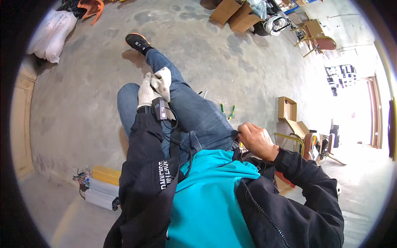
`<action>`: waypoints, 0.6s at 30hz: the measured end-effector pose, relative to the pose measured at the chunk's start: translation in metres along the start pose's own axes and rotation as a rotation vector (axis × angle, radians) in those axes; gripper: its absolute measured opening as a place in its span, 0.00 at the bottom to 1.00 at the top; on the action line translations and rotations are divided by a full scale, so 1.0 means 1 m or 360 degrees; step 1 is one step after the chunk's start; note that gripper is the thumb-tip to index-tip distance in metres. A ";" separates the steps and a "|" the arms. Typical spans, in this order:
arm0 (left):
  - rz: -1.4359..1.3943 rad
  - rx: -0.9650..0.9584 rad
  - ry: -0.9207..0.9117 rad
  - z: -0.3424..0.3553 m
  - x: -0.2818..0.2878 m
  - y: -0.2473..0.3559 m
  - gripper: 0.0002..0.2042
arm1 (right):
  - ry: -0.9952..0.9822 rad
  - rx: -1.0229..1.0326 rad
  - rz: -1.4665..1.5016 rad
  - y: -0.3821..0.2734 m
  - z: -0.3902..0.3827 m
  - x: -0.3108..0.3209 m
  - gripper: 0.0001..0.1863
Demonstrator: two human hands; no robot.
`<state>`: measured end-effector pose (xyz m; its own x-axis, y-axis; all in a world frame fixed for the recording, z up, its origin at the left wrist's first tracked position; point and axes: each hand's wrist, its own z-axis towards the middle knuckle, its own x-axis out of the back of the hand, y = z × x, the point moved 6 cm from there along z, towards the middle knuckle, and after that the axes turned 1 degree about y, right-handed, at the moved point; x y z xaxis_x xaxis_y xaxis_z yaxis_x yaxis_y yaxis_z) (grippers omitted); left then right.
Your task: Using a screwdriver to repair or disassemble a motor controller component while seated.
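Observation:
My left hand [145, 90] wears a white knitted glove and rests over my thighs. Its fingers are closed on a second, loose white glove [163, 82]. A small black box [159, 109] with a black cable sits at my left wrist. Bare, my right hand [258, 140] is beside my right hip, fingers bent together on the edge of some dark cloth [236, 134]. Whether that cloth belongs to the jacket or a pocket cannot be made out. Just beyond my right thigh lie pliers [228, 110] with green and yellow handles, partly hidden.
Left of me stand a yellow and silver block-shaped stack [103, 184] and a wooden door [22, 124]. Open cardboard boxes [287, 108] and a chair [308, 142] are at the right. White sacks [53, 35] lie far left; more cartons [235, 15] stand far ahead.

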<state>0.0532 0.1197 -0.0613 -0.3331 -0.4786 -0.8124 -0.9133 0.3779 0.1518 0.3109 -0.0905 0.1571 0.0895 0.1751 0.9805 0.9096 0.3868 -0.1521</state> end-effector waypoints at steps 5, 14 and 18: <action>0.0038 -0.0008 0.0114 0.003 -0.008 -0.007 0.14 | 0.0085 -0.0024 -0.0040 0.011 -0.007 -0.013 0.09; 0.0027 -0.0029 0.0204 -0.002 -0.015 -0.010 0.12 | -0.0181 0.0157 -0.0040 0.000 -0.042 -0.024 0.18; 0.0074 -0.0073 0.0218 0.001 -0.006 -0.003 0.12 | -0.0338 -0.0001 -0.0049 0.001 -0.044 -0.024 0.27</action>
<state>0.0582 0.1224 -0.0574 -0.4014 -0.5662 -0.7200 -0.9048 0.3671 0.2157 0.3271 -0.1345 0.1385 -0.0259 0.3502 0.9363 0.9108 0.3942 -0.1223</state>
